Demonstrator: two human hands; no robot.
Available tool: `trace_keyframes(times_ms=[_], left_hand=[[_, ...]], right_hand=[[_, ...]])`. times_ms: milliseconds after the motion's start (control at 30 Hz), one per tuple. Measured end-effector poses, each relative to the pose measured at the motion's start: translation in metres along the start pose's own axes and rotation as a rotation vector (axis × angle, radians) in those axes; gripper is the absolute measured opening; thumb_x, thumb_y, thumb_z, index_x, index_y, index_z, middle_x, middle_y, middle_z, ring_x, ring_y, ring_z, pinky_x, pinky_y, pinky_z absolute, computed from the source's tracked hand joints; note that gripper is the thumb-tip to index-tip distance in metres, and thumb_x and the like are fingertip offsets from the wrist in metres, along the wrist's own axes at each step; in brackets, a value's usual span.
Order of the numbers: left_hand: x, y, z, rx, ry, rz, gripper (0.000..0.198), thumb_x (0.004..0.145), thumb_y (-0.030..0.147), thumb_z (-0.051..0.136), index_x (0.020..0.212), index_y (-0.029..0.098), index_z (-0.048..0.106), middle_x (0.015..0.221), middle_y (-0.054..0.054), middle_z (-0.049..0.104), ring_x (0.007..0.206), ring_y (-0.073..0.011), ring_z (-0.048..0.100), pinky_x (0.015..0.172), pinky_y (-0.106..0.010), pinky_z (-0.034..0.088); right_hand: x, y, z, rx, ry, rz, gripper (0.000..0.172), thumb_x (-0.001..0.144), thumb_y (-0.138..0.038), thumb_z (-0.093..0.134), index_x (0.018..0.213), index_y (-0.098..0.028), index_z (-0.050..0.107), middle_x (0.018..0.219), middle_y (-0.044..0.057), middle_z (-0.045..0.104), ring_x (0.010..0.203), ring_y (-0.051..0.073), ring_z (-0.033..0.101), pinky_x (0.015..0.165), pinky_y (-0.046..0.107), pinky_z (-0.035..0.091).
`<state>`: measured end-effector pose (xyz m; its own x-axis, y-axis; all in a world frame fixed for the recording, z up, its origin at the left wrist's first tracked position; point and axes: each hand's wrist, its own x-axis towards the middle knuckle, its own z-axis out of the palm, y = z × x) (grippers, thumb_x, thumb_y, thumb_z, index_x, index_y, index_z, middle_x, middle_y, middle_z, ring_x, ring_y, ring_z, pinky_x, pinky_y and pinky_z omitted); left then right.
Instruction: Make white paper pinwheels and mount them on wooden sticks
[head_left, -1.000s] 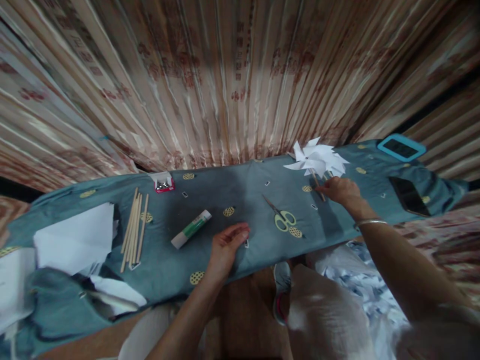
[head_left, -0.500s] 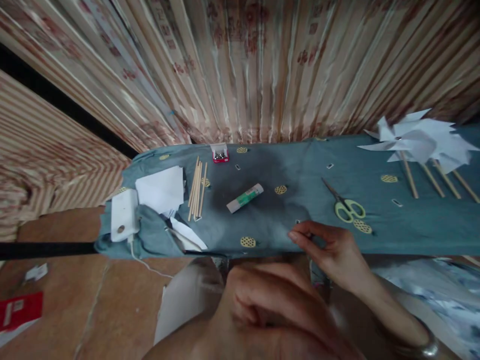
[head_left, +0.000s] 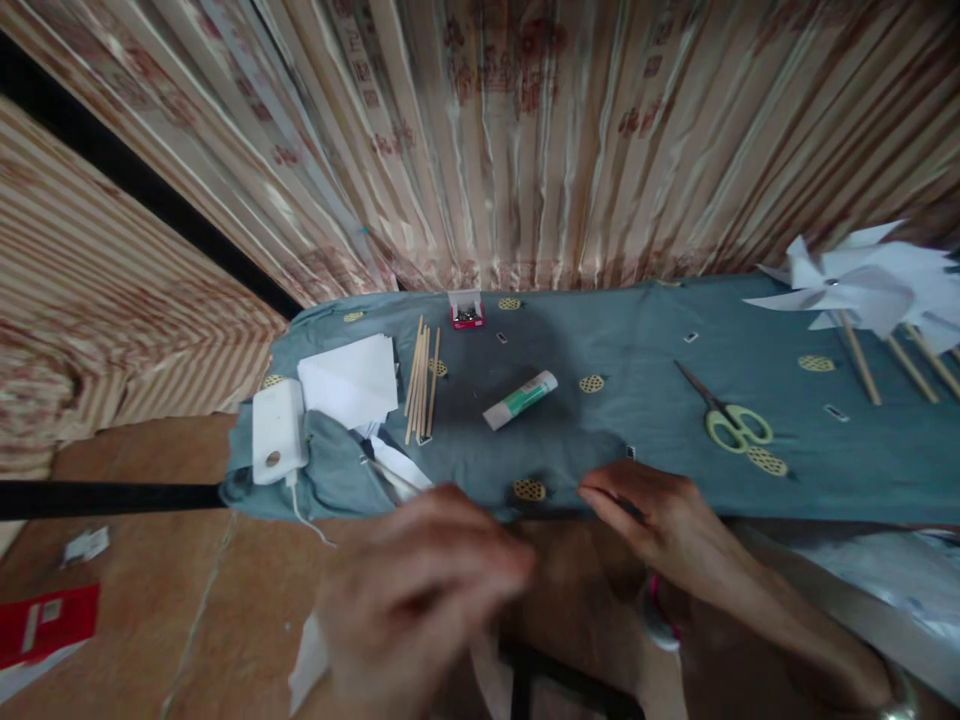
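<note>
— What is the right hand [head_left: 656, 512] on?

— The blue cloth [head_left: 645, 400] over the table. It touches the cloth at the near edge, about mid-table. The fingers lie close together and point left, with the wrist and forearm trailing off to the lower right.

— Is it pinching the fabric?

— I cannot tell. The fingertips rest on the fabric, but the thumb's hold is hidden.

— And the left hand [head_left: 424, 590]?

— It is lower and closer to the camera, in front of the table edge and off the cloth. Its back is turned up and the fingers curl rightward. It is blurred, so I cannot tell if it holds anything.

— What lies nearest?

— A glue stick [head_left: 520, 399] lies aslant just beyond both hands. The scissors [head_left: 731, 420] are to the right of it. To the left is a bundle of wooden sticks [head_left: 421, 380], then white paper [head_left: 349, 380] and a white charger [head_left: 277, 430] at the table's end.

— Further out?

— A small red box [head_left: 466, 312] sits by the curtain [head_left: 487, 150]. Paper pinwheels [head_left: 862, 285] lie at the far right.
</note>
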<state>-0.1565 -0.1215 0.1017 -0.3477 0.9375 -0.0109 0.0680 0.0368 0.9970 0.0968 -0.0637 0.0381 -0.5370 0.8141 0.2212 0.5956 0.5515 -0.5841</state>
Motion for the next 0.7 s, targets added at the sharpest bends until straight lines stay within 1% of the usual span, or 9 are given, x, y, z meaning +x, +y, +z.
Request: trace_keyframes(times_ms=[100, 133, 200, 233, 267, 333, 400, 567, 700], left_hand=[[0.047, -0.013, -0.011, 0.26, 0.147, 0.252, 0.029, 0.074, 0.038, 0.073, 0.05, 0.026, 0.064, 0.052, 0.001, 0.057, 0.053, -0.0157, 0.052, 0.056, -0.03, 0.045], [0.063, -0.022, -0.016, 0.347, 0.167, 0.285, 0.03, 0.077, 0.039, 0.07, 0.052, 0.024, 0.064, 0.054, 0.001, 0.058, 0.054, -0.0156, 0.052, 0.059, -0.03, 0.046], [0.089, -0.041, -0.029, 0.535, 0.183, 0.373, 0.019, 0.078, 0.038, 0.069, 0.066, 0.023, 0.07, 0.069, -0.002, 0.067, 0.07, -0.019, 0.06, 0.072, -0.032, 0.05], [0.098, -0.049, -0.036, 0.651, 0.153, 0.401, 0.015, 0.077, 0.037, 0.07, 0.078, 0.022, 0.073, 0.082, -0.003, 0.07, 0.084, -0.022, 0.063, 0.082, -0.034, 0.05], [0.105, -0.057, -0.042, 0.76, 0.127, 0.422, 0.018, 0.076, 0.035, 0.071, 0.088, 0.022, 0.074, 0.094, -0.005, 0.071, 0.096, -0.0249, 0.062, 0.09, -0.037, 0.049], [0.112, -0.069, -0.051, 0.94, 0.04, 0.445, 0.032, 0.075, 0.029, 0.073, 0.105, 0.019, 0.071, 0.108, -0.01, 0.069, 0.108, -0.029, 0.058, 0.096, -0.041, 0.047], [0.116, -0.077, -0.057, 1.061, -0.005, 0.437, 0.037, 0.076, 0.026, 0.072, 0.111, 0.016, 0.068, 0.113, -0.013, 0.067, 0.11, -0.031, 0.057, 0.097, -0.043, 0.046], [0.12, -0.091, -0.066, 1.135, -0.016, 0.449, 0.021, 0.085, 0.026, 0.059, 0.102, 0.018, 0.07, 0.106, -0.011, 0.069, 0.104, -0.0287, 0.06, 0.094, -0.041, 0.049], [0.121, -0.097, -0.066, 1.163, -0.013, 0.426, 0.026, 0.091, 0.029, 0.05, 0.1, 0.019, 0.073, 0.105, -0.011, 0.072, 0.103, -0.0277, 0.063, 0.091, -0.039, 0.051]], right_hand=[[-0.002, 0.006, -0.001, -0.036, -0.004, 0.0, 0.03, 0.101, -0.035, 0.044, 0.091, -0.019, 0.067, 0.082, 0.005, 0.074, 0.072, 0.016, 0.072, 0.065, 0.027, 0.055], [-0.003, 0.008, -0.002, -0.044, -0.007, 0.008, 0.03, 0.101, -0.035, 0.043, 0.093, -0.019, 0.068, 0.083, 0.005, 0.075, 0.073, 0.017, 0.073, 0.065, 0.027, 0.056], [-0.006, 0.012, -0.002, -0.058, -0.005, 0.015, 0.031, 0.101, -0.035, 0.043, 0.093, -0.019, 0.068, 0.085, 0.005, 0.076, 0.074, 0.017, 0.074, 0.066, 0.028, 0.057], [-0.007, 0.014, -0.002, -0.062, -0.002, 0.017, 0.031, 0.101, -0.035, 0.043, 0.093, -0.02, 0.068, 0.085, 0.005, 0.076, 0.074, 0.018, 0.074, 0.066, 0.028, 0.058], [-0.008, 0.016, -0.003, -0.065, 0.002, 0.018, 0.03, 0.1, -0.035, 0.043, 0.093, -0.02, 0.069, 0.086, 0.005, 0.076, 0.075, 0.018, 0.074, 0.066, 0.028, 0.059], [-0.008, 0.018, -0.003, -0.065, 0.015, 0.011, 0.03, 0.1, -0.035, 0.043, 0.092, -0.021, 0.069, 0.086, 0.005, 0.077, 0.075, 0.018, 0.075, 0.067, 0.029, 0.059], [-0.009, 0.018, -0.003, -0.065, 0.021, 0.0, 0.031, 0.1, -0.035, 0.042, 0.091, -0.022, 0.068, 0.085, 0.005, 0.077, 0.074, 0.019, 0.075, 0.066, 0.029, 0.06], [-0.012, 0.018, -0.005, -0.08, -0.011, -0.004, 0.032, 0.101, -0.038, 0.04, 0.091, -0.023, 0.067, 0.085, 0.004, 0.076, 0.074, 0.019, 0.074, 0.064, 0.03, 0.06], [-0.016, 0.02, -0.007, -0.084, -0.019, 0.002, 0.032, 0.101, -0.039, 0.04, 0.093, -0.024, 0.066, 0.087, 0.003, 0.076, 0.076, 0.018, 0.075, 0.066, 0.03, 0.059]])
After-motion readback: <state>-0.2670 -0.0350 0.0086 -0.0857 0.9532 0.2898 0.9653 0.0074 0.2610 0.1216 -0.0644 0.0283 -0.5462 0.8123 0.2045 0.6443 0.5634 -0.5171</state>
